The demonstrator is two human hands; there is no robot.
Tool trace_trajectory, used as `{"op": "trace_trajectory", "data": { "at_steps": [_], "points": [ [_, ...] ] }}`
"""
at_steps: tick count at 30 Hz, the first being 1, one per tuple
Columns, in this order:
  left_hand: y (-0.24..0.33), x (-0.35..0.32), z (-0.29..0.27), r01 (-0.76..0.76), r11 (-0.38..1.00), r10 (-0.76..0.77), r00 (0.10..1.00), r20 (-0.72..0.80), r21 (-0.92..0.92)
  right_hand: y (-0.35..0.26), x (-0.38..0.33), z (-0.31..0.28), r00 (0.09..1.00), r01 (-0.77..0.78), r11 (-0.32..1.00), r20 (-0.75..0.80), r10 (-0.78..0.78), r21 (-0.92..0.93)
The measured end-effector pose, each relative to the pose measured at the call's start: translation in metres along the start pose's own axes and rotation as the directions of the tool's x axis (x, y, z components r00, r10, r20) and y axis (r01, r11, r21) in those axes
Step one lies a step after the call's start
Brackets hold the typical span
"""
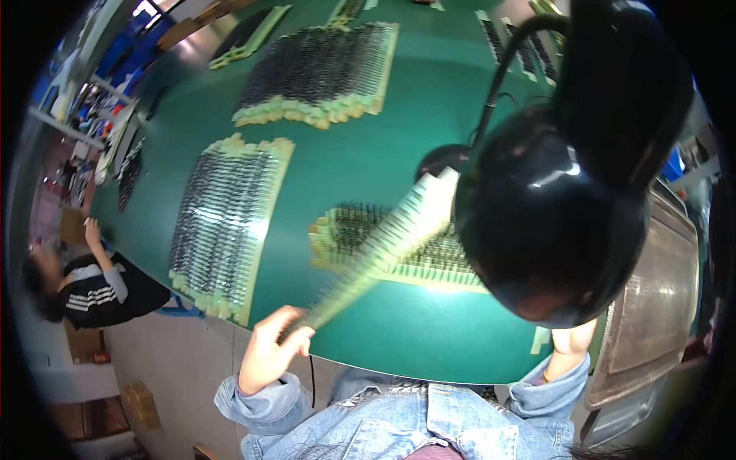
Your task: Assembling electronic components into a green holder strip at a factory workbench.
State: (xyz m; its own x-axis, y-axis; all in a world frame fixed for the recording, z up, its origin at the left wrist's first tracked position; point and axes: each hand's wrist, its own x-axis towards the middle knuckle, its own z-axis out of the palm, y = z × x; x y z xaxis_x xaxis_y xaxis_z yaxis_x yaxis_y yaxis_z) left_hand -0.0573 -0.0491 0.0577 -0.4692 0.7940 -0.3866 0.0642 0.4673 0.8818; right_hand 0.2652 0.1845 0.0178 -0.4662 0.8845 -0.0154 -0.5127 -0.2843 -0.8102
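Observation:
My left hand (272, 351), at the table's near edge, pinches the lower end of a long tape strip (383, 249) with thin dark parts in a row along it. The strip slants up to the right, blurred by motion, and its far end reaches the black lamp. Behind it lies a batch of similar strips (349, 230), partly covered by the strip and the lamp. At the right of the near edge is my right hand (573, 341), its fingers hidden behind the lamp head. A short piece of pale tape (540, 340) hangs at the table edge beside it.
A large black lamp (548, 222) with a bent arm blocks the right side. More taped batches lie on the green table (429, 337): one at left (222, 230), one farther back (322, 73). A brown tray (652, 307) stands at right. Another person (96, 287) is at the left edge.

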Motion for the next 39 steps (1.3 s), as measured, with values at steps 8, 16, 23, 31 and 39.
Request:
{"op": "trace_trajectory", "data": {
  "at_steps": [8, 16, 23, 31, 39],
  "points": [
    [-0.040, 0.022, -0.037, -0.005, 0.796, 0.422, 0.721, -0.549, 0.606, 0.022, -0.003, -0.021, 0.992, 0.083, 0.898, -0.049, -0.116, -0.432],
    [-0.045, 0.055, -0.058, 0.222, 0.571, 0.607, 0.534, -0.588, 0.790, 0.010, 0.007, 0.039, 0.996, 0.083, 0.195, 0.079, -0.030, -0.977],
    [0.013, 0.054, 0.001, -0.255, 0.614, 0.637, 0.719, -0.278, 0.747, 0.010, 0.007, 0.042, 1.000, -0.013, -0.115, -0.013, -0.003, -0.993],
    [0.007, 0.077, 0.021, -0.426, 0.520, 0.635, 0.772, -0.002, 0.740, 0.011, 0.006, 0.034, 0.992, -0.079, -0.069, -0.086, 0.089, -0.994],
    [0.007, 0.071, 0.011, -0.488, 0.672, 0.522, 0.846, 0.111, 0.557, 0.006, 0.005, 0.028, 0.999, 0.043, 0.316, 0.049, 0.013, -0.948]
  ]
}}
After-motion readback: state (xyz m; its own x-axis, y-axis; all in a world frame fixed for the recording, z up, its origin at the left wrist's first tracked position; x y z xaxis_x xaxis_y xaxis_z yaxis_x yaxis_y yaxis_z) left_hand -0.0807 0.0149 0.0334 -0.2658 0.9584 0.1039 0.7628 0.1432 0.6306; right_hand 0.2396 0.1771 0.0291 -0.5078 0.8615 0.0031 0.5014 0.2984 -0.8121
